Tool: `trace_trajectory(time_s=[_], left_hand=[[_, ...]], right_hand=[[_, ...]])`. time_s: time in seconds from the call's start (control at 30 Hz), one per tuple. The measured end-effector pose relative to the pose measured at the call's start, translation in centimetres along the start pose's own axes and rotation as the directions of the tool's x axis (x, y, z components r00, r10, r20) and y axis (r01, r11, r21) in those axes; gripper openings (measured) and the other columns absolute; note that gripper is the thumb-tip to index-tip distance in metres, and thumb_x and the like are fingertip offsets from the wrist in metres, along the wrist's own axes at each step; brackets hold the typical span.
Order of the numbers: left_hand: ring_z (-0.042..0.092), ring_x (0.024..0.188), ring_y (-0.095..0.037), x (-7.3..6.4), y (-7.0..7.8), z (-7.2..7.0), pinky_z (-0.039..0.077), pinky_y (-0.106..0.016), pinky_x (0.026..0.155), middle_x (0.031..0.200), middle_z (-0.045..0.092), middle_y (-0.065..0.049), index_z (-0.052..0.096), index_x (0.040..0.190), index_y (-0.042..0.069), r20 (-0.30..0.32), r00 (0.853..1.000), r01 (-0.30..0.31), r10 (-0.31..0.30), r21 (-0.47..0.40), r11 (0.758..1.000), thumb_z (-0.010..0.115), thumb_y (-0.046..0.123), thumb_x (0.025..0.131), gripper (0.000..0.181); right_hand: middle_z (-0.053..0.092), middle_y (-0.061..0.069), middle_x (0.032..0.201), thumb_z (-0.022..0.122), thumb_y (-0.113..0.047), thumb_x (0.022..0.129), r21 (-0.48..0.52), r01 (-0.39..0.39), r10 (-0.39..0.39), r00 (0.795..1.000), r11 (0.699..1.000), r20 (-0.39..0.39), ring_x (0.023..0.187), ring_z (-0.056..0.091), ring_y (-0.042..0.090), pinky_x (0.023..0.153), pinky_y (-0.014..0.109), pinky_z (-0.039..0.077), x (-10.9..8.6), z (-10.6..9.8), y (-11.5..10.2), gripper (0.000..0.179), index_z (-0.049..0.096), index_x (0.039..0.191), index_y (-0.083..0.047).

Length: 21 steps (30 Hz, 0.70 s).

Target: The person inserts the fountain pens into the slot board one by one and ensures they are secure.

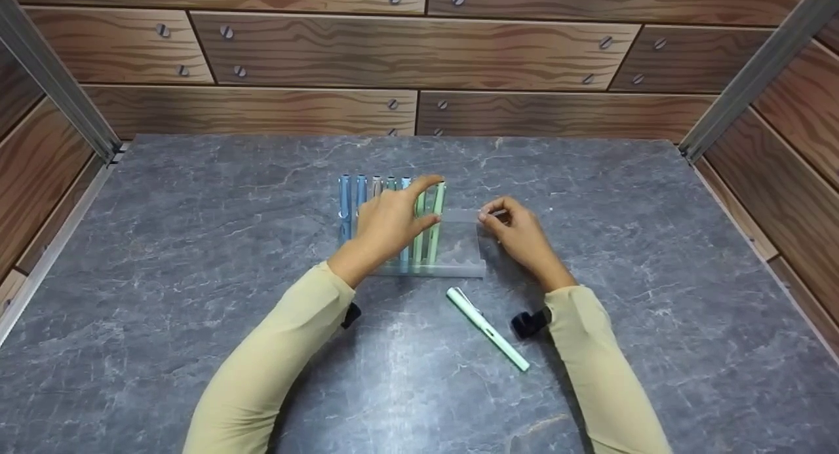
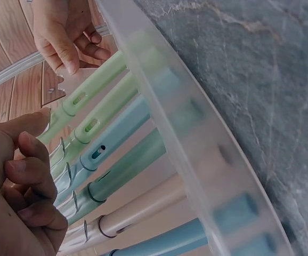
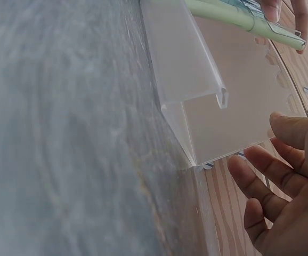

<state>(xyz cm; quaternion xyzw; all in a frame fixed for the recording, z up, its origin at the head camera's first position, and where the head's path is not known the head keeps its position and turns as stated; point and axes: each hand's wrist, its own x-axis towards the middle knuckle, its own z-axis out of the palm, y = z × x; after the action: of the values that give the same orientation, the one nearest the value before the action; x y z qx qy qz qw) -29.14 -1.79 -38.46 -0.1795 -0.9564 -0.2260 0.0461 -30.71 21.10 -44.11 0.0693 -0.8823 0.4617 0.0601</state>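
Observation:
A clear frosted plastic pen stand (image 1: 462, 244) with a notched top edge is in the middle of the table. Several pens lean side by side in it: blue pens (image 1: 345, 198) at the left, then beige, dark green, light blue and light green. My left hand (image 1: 388, 218) reaches over the row, its thumb and index finger at the cap of the rightmost light green pen (image 1: 435, 238). At the stand's upper right corner, my right hand (image 3: 298, 181) pinches the plastic edge between thumb and fingers. The stand's right slots hold no pens.
A mint green pen (image 1: 488, 329) lies loose and slanted on the grey marbled table (image 1: 196, 244), in front of the stand and between the forearms. Wood-patterned panels (image 1: 419, 51) enclose the back and sides, with metal rails (image 1: 741, 74) at the corners.

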Motion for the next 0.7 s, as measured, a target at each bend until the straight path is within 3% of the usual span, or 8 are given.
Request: trace_trajectory(time_s=[0.33, 0.7], left_hand=[[0.031, 0.045, -0.01, 0.43, 0.12, -0.02, 0.024, -0.024, 0.039, 0.055, 0.039, 0.003, 0.039, 0.144, 0.042, 0.018, 0.999, 0.048, -0.049, 0.041, 0.998, 0.064, 0.046, 0.09, 0.06], [0.033, 0.047, -0.01, 0.51, 0.03, 0.04, 0.024, -0.023, 0.039, 0.058, 0.042, 0.002, 0.036, 0.146, 0.043, 0.045, 0.997, 0.056, -0.057, 0.017, 0.998, 0.063, 0.045, 0.09, 0.062]], right_hand=[[0.065, 0.015, 0.107, 0.063, -0.014, 0.093, -0.012, -0.008, 0.008, 1.0, 1.0, 0.0, 0.082, 0.058, 0.008, 0.066, 0.017, 0.046, 0.03, -0.13, -0.02, 0.017, 0.06, 0.103, -0.001], [0.065, 0.015, 0.105, 0.062, -0.012, 0.093, 0.023, -0.022, 0.021, 1.0, 1.0, 0.008, 0.079, 0.057, 0.006, 0.064, 0.017, 0.046, -0.01, -0.02, 0.03, 0.016, 0.06, 0.103, 0.0]])
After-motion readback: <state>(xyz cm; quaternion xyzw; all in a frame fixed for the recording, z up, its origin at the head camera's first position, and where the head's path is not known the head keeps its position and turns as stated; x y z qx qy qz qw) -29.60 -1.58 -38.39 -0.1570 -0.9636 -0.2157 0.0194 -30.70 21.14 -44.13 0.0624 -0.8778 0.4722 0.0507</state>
